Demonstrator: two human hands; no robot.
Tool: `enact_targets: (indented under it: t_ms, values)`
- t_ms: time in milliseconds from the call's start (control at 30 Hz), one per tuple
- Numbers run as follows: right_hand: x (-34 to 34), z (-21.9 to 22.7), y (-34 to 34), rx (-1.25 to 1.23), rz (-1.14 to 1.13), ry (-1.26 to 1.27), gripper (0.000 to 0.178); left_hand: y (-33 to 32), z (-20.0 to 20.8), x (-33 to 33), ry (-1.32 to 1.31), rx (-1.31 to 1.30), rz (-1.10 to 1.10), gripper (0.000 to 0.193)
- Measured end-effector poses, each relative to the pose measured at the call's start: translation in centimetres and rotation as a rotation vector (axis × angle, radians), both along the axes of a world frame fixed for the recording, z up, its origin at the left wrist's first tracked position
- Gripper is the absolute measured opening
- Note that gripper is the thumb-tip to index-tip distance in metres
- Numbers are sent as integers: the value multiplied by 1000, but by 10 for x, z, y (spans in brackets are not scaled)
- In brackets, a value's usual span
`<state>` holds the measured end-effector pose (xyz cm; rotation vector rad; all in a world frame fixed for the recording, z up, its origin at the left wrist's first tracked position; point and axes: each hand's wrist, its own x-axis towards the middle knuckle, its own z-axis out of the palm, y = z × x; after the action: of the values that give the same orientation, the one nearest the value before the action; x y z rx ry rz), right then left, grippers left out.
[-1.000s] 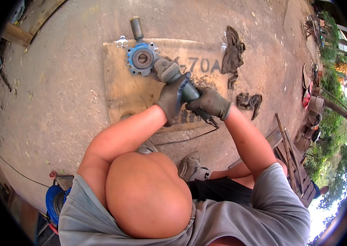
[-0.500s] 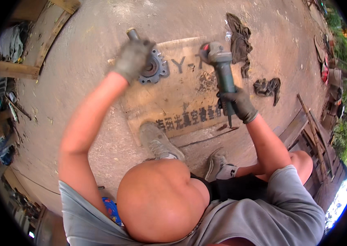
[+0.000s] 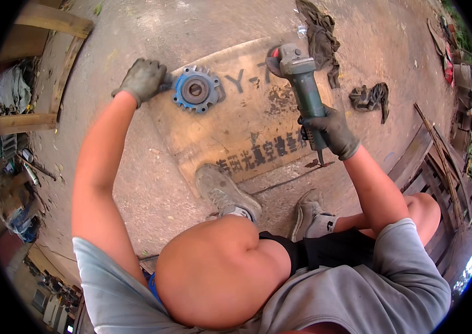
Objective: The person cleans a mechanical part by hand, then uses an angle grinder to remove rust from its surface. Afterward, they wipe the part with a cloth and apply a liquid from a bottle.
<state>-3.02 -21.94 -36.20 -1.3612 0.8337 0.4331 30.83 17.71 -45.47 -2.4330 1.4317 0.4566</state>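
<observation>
My left hand (image 3: pixel 142 80), in a grey-green work glove, is closed on a dark stub at the left side of a toothed metal part (image 3: pixel 196 90). The part's round face is painted partly blue, with a dark hub and a hole in its middle, and it is over the upper left of a wooden board (image 3: pixel 191 142). In my gloved right hand (image 3: pixel 333 131) is a dark green angle grinder (image 3: pixel 304 83), gripped by the lower body. Its grey head and disc point away from me, and its cord end points toward me. Whether the disc spins I cannot tell.
Dark crumpled rags (image 3: pixel 322 36) lie beyond the grinder, and another dark rag (image 3: pixel 370 99) is to its right. My shoe (image 3: pixel 225 186) rests at the board's near edge. A wooden frame (image 3: pixel 69 61) stands at the left; planks and sticks (image 3: pixel 442 161) are at the right.
The toothed part has been turned so its blue face shows, and my left hand has shifted left from over it. The grinder stays in my right hand, slightly shifted.
</observation>
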Motion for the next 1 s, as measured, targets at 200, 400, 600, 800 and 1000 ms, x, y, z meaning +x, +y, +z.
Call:
enact_targets:
  t_ms: [200, 400, 600, 800, 1000]
  values:
    - [-6, -22, -2, 15, 83, 38, 40, 34, -15, -80, -17, 86, 249, 35]
    - [-12, -29, 17, 59, 132, 57, 44, -1, -9, -171, 206, 23, 763, 58]
    - [-18, -28, 27, 10, 326, 92, 46, -41, -14, -231, 391, -12, 1022, 66]
    - [-46, -2, 45, -98, 461, 104, 54, -75, 79, -274, 916, -139, 897, 85]
    - [-46, 0, 80, 6, 506, 154, 55, -118, 35, -313, 1758, -776, 1401, 79]
